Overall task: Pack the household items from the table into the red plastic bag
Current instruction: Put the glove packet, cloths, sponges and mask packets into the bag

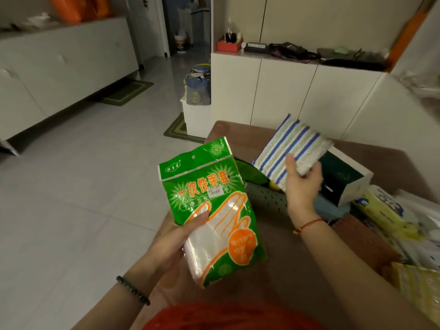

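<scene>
My left hand (176, 239) grips a green and orange pack of disposable gloves (214, 210), held upright over the brown table (297, 263). Farther right, my right hand (302, 184) holds a blue-and-white striped pack of cloths (290, 148) raised above the table's middle. The red plastic bag (228, 315) shows at the bottom edge of the view, just below both arms; its opening is out of sight.
On the table lie a dark green and white box (342, 177), a grey dotted item (266, 201), a brown scouring pad (364, 241), and several yellow and white packs (390, 217) along the right side. White cabinets (285, 91) stand behind the table. Tiled floor lies to the left.
</scene>
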Motion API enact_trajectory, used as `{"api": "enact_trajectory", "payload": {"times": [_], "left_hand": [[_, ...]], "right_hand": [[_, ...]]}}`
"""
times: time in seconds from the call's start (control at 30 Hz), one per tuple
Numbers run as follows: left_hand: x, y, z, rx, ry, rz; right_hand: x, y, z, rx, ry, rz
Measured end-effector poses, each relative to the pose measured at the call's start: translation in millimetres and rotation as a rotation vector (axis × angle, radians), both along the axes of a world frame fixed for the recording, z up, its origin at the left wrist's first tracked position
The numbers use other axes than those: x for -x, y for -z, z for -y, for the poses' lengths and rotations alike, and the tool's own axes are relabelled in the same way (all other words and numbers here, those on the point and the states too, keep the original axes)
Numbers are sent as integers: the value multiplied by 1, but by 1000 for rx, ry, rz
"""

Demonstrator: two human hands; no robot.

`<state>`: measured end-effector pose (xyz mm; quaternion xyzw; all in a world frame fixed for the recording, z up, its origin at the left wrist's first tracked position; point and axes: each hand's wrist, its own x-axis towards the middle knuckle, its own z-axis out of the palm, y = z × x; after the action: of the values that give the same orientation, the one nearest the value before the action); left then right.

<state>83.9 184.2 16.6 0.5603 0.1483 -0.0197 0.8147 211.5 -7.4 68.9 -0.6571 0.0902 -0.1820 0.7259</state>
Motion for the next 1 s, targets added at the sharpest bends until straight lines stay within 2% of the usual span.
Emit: {"api": "enact_trajectory", "payload": {"times": [0.07,0.13,0.2,0.27,0.3,0.43,0.5,0.53,0.6,0.67,0.73,0.77,0.83,0.9,0.93,1.0], "left_hand": [[4,-10,9,24,66,28],[8,-24,23,10,86,53],[14,-38,37,0,80,107],[23,-50,51,-6,154,137],[29,-55,57,-20,216,151],[55,-68,81,-119,359,158],[68,-69,87,-210,422,171],[75,-69,88,-292,471,194],[87,-63,86,-537,587,212],[94,-50,82,-935,683,216],[100,-38,76,-1267,725,199],[100,-32,74,-1336,734,194],[98,-24,72,-1362,716,144],[91,-24,70,-1258,617,109],[88,-26,69,-1149,568,100],[85,-36,71,-950,544,84]], "right_hand": [[30,-29,20,-117,-144,106],[69,-45,36,-179,-427,69],[105,-44,42,11,-588,-14],[129,-37,43,215,-533,-42],[138,-35,44,233,-519,-58],[165,-39,65,48,-626,-249],[180,-43,80,29,-618,-299],[189,-46,88,53,-565,-258],[208,-52,102,202,-366,-55],[232,-54,116,409,-167,171],[265,-43,122,503,-129,298],[283,-36,121,535,-165,348],[306,-16,117,779,-271,524],[314,20,118,1083,-398,749],[314,38,121,1189,-445,795],[306,65,132,1304,-422,752]]}}
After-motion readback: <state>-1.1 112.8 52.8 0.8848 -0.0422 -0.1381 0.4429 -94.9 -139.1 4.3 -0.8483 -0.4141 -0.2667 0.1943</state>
